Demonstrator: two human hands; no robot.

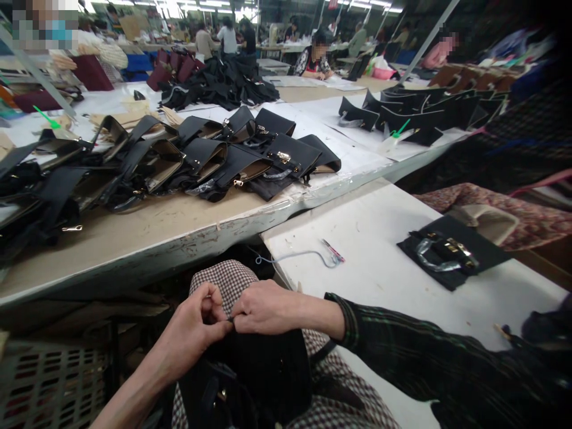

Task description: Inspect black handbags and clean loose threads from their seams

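Note:
A black handbag (279, 372) lies across my lap on checked cloth (226, 277), with small metal fittings on it. My left hand (201, 316) pinches the bag's upper edge, thumb and finger pressed together. Right beside it, my right hand (266, 307) is closed on the same edge, its knuckles up and fingertips almost touching the left thumb. Whatever small part lies between the fingertips is hidden.
Several unfinished black bags (201, 158) stand in rows on the long table (210, 229). On the white side table (308, 271) are a small cutting tool (334, 250) on a cord and another black bag (447, 250). A plastic crate (49, 381) sits low at left.

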